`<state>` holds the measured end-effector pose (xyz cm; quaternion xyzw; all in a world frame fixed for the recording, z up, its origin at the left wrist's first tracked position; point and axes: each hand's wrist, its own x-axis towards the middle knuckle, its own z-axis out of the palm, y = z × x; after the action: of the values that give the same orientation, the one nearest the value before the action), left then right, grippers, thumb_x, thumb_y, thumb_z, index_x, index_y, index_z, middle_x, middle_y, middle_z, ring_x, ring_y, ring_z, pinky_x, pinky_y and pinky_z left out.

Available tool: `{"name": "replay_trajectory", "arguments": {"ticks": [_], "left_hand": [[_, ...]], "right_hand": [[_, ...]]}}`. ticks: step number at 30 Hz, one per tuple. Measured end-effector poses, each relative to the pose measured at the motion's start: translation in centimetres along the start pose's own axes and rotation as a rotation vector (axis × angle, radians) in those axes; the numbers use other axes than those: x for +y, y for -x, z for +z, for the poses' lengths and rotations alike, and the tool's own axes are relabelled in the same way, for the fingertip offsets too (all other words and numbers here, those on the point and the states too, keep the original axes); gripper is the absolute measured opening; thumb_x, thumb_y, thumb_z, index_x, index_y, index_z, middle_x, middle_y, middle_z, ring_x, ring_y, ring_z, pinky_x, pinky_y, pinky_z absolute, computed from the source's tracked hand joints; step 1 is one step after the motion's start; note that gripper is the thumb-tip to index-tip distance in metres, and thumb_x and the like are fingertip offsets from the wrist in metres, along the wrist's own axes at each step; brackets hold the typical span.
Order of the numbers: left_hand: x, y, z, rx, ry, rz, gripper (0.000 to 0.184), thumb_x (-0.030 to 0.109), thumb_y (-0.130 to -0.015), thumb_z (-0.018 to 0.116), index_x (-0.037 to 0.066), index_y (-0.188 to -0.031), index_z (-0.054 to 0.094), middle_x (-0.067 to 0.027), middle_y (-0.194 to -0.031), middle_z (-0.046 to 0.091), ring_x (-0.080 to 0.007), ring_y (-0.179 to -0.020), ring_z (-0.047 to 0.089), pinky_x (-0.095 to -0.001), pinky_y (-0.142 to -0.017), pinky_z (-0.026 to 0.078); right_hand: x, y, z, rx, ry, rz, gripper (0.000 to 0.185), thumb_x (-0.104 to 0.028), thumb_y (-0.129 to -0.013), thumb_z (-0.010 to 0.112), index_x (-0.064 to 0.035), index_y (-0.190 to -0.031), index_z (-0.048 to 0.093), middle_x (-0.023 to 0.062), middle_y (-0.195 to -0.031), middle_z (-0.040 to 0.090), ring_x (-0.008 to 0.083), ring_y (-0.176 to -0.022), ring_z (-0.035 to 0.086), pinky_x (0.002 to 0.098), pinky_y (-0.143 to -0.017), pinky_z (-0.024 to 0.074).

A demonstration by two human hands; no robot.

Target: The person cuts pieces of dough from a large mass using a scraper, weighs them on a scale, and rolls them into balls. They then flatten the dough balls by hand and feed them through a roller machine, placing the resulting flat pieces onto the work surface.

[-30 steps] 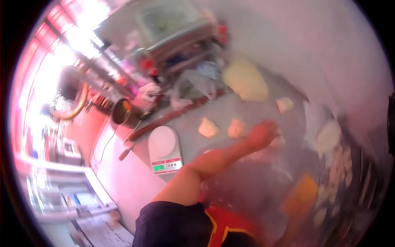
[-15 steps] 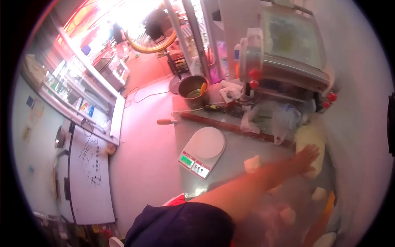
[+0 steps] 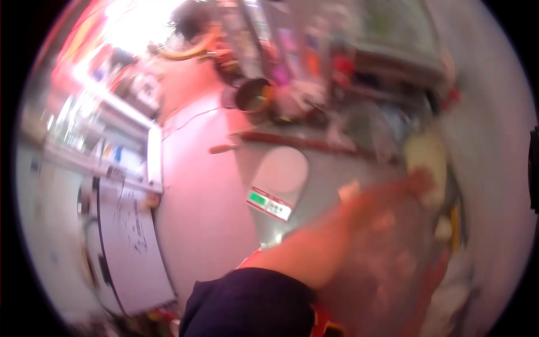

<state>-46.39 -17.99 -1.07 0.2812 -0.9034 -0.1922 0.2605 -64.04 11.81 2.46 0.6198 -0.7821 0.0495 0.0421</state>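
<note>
My left hand (image 3: pixel 421 184) reaches across the table to a long pale-yellow roll of dough (image 3: pixel 426 150) at the right. It is smeared by motion but seems to lie flat on the dough, fingers stretched out. A small cut piece of dough (image 3: pixel 349 192) sits beside my left forearm, and another lump (image 3: pixel 443 228) lies below the roll. My right hand (image 3: pixel 431 295) appears only as a blurred reddish strip at the lower right; its fingers cannot be made out. Left of the dough stands a white kitchen scale (image 3: pixel 283 171) with a lit green display.
Behind the scale lies a long brown bar (image 3: pixel 303 141), with a wooden handle (image 3: pixel 223 149) at the table's left edge. A metal pot (image 3: pixel 252 98) stands at the back. Plastic bags (image 3: pixel 365 126) lie below a large machine (image 3: pixel 393 64) with red knobs.
The whole view has shifted and blurred, with the scale appearing slightly higher. My left hand stays on the dough roll, now nearer its middle. My right arm is still at the lower right.
</note>
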Motion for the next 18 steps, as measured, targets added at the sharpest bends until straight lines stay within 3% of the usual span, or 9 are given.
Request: {"name": "replay_trajectory", "arguments": {"ticks": [2, 7, 11, 13, 16, 18], "left_hand": [[-1.4, 3.3, -3.0, -0.028, 0.084, 0.066, 0.062, 0.038, -0.085, 0.056, 0.003, -0.134, 0.044, -0.0192, -0.141, 0.038, -0.0396, -0.131, 0.031, -0.0495, -0.108, 0.025], [-4.7, 14.7, -14.3, 0.033, 0.108, 0.117, 0.058, 0.021, -0.086, 0.062, 0.0, -0.135, 0.04, -0.0242, -0.136, 0.041, -0.0452, -0.127, 0.036, -0.0477, -0.107, 0.03], [-6.5, 26.9, -24.0, 0.278, -0.046, -0.344, 0.058, 0.027, -0.086, 0.062, -0.001, -0.133, 0.042, -0.0255, -0.129, 0.046, -0.0445, -0.118, 0.043, -0.0478, -0.101, 0.035], [-7.8, 32.7, -26.1, 0.323, -0.171, -0.545, 0.057, 0.03, -0.087, 0.061, 0.0, -0.132, 0.043, -0.0257, -0.126, 0.048, -0.0435, -0.115, 0.046, -0.0483, -0.097, 0.037], [-9.4, 39.0, -26.8, 0.272, -0.3, -0.792, 0.056, 0.034, -0.087, 0.06, 0.001, -0.13, 0.046, -0.026, -0.121, 0.052, -0.0419, -0.109, 0.051, -0.0489, -0.092, 0.04], [-10.4, 41.7, -25.9, 0.182, -0.3, -0.849, 0.056, 0.037, -0.088, 0.059, 0.002, -0.129, 0.047, -0.0262, -0.118, 0.055, -0.0408, -0.105, 0.054, -0.0494, -0.089, 0.043]], "right_hand": [[-0.1, 5.9, 1.8, -0.125, 0.164, 0.2, 0.037, -0.016, -0.091, 0.049, 0.0017, -0.123, 0.052, 0.0243, -0.127, 0.051, 0.0402, -0.119, 0.047, 0.0465, -0.101, 0.0373], [-9.1, 9.0, -7.8, 0.019, -0.151, 0.339, 0.047, -0.011, -0.093, 0.048, -0.0019, -0.138, 0.037, 0.0194, -0.138, 0.042, 0.0346, -0.127, 0.04, 0.0423, -0.105, 0.0341], [-16.2, 8.6, -8.7, 0.087, -0.661, 0.419, 0.047, -0.011, -0.094, 0.047, -0.0026, -0.139, 0.037, 0.02, -0.14, 0.04, 0.034, -0.13, 0.038, 0.0411, -0.106, 0.0331], [-19.8, 9.0, -6.0, 0.064, -0.522, 0.23, 0.045, -0.01, -0.094, 0.047, -0.0025, -0.137, 0.04, 0.0207, -0.136, 0.045, 0.0347, -0.126, 0.043, 0.0408, -0.102, 0.0376], [-29.4, 6.4, -7.9, -0.156, -0.798, 0.093, 0.042, -0.011, -0.094, 0.048, -0.0022, -0.134, 0.044, 0.0202, -0.127, 0.054, 0.036, -0.113, 0.055, 0.0394, -0.092, 0.0461], [-35.5, 4.0, -9.1, -0.158, -0.726, -0.128, 0.044, -0.012, -0.092, 0.05, -0.0013, -0.134, 0.043, 0.0196, -0.122, 0.057, 0.0337, -0.104, 0.059, 0.0374, -0.088, 0.0476]]}}
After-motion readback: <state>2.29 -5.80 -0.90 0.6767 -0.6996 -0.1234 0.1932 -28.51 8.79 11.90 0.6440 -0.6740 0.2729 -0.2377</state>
